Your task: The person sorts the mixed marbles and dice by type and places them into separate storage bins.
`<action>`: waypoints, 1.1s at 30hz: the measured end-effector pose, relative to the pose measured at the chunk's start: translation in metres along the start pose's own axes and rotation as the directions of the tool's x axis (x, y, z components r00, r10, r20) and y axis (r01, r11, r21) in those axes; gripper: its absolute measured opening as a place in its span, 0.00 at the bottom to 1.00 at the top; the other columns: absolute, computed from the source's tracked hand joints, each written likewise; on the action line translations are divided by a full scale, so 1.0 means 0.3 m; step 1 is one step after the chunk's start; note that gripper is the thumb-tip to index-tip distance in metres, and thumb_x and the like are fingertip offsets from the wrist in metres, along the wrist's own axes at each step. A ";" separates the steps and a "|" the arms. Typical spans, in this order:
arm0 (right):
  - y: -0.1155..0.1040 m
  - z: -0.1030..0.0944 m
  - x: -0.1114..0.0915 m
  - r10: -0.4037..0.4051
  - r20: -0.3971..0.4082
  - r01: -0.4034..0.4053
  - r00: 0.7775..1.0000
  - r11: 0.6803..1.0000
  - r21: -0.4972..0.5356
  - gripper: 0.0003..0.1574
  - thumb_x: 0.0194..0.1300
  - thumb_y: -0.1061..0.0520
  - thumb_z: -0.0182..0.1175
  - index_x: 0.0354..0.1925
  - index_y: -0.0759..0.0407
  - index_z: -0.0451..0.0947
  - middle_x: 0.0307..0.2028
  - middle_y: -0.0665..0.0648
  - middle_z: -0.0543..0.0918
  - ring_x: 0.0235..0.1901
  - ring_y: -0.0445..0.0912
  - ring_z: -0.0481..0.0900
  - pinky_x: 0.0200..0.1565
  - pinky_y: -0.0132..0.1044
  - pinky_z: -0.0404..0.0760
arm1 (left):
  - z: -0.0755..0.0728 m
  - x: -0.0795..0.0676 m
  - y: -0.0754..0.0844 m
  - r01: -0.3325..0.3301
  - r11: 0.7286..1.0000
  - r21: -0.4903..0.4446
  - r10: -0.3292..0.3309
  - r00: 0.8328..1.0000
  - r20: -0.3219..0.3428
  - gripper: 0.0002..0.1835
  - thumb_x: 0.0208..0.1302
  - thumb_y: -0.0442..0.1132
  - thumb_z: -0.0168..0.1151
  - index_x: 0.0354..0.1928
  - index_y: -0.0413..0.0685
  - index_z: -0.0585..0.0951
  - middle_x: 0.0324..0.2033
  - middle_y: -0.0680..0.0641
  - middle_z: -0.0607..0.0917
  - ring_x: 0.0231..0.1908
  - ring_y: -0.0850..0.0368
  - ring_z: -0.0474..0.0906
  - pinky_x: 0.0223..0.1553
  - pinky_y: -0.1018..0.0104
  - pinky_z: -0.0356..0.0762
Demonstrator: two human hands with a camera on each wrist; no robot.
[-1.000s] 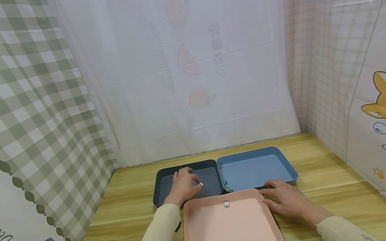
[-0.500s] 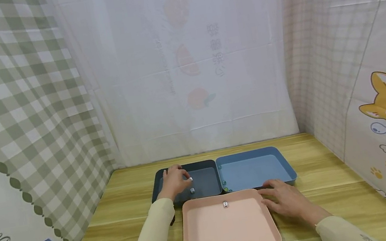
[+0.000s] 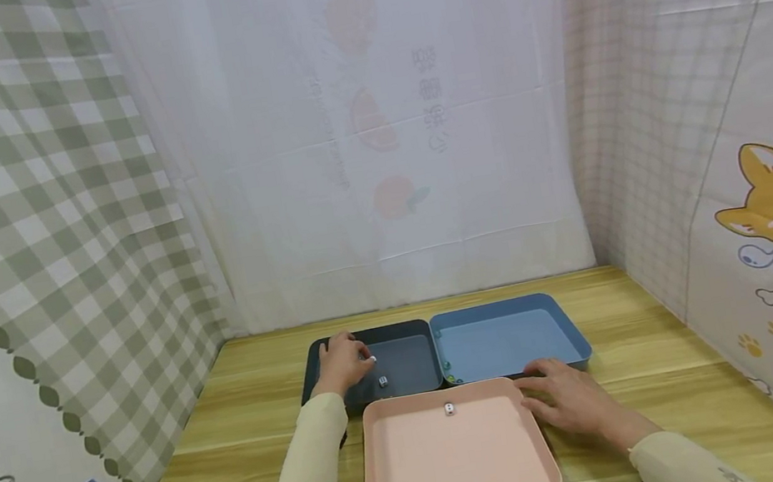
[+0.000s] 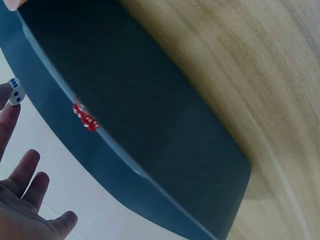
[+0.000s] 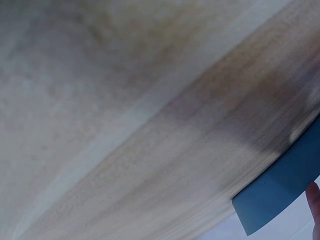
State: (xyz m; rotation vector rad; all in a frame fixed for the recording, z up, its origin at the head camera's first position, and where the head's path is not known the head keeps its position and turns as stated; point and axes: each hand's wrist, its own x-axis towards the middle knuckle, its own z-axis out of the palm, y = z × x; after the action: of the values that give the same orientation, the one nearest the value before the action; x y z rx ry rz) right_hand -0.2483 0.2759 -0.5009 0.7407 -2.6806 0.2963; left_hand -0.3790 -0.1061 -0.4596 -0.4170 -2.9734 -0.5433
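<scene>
In the head view my left hand (image 3: 344, 364) is over the left part of a dark blue tray (image 3: 413, 338). Its thumb and finger pinch a white die (image 4: 16, 91), whose blue dots show in the left wrist view. Another die (image 3: 383, 381) lies on the tray's floor. My right hand (image 3: 575, 401) rests at the far right corner of a pink tray (image 3: 460, 465), fingers loosely bent against the rim. A white die (image 3: 449, 409) sits near that tray's far side. Red dice (image 4: 86, 120) with white dots show at the dark tray's rim in the left wrist view.
A lighter blue tray (image 3: 511, 335) stands right of the dark one, with several small green glassy pieces (image 3: 448, 366) along its left wall. All three trays stand on a wood-grain table (image 3: 240, 466). Cloth curtains (image 3: 379, 192) hang around the table.
My left hand has moved left and slightly back within the dark tray, with the white die between its fingertips. The die on the tray floor came into sight. The right hand stayed put.
</scene>
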 end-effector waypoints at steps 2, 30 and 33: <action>-0.001 0.002 0.002 -0.004 -0.004 0.004 1.000 1.000 -0.003 0.19 0.66 0.48 0.65 0.54 0.50 0.85 0.49 0.59 0.79 0.49 0.56 0.78 0.45 0.54 0.80 | 0.006 0.000 -0.006 0.007 1.000 0.015 -0.007 1.000 0.000 0.04 0.63 0.44 0.69 0.32 0.54 0.87 0.54 0.42 0.77 0.62 0.39 0.66 0.65 0.28 0.49; 0.004 0.012 0.001 0.005 -0.008 -0.005 1.000 1.000 0.001 0.19 0.66 0.48 0.65 0.54 0.49 0.84 0.50 0.58 0.79 0.51 0.56 0.78 0.47 0.55 0.80 | 0.006 -0.003 0.015 0.033 0.999 -0.008 -0.033 0.999 -0.021 0.11 0.65 0.45 0.68 0.47 0.51 0.87 0.62 0.38 0.75 0.66 0.36 0.63 0.66 0.32 0.51; 0.006 0.012 0.000 0.010 -0.001 -0.010 1.000 1.000 0.001 0.19 0.67 0.47 0.65 0.54 0.49 0.84 0.50 0.58 0.79 0.50 0.56 0.78 0.47 0.55 0.80 | 0.004 -0.002 0.025 0.022 0.999 -0.031 -0.023 0.999 -0.028 0.13 0.66 0.47 0.67 0.48 0.50 0.87 0.62 0.38 0.74 0.66 0.37 0.63 0.67 0.32 0.50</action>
State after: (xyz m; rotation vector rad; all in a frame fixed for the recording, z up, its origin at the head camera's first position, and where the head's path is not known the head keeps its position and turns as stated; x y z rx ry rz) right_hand -0.2502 0.2763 -0.5045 0.7282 -2.6841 0.3010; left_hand -0.3765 -0.0990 -0.4581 -0.3757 -2.9497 -0.5921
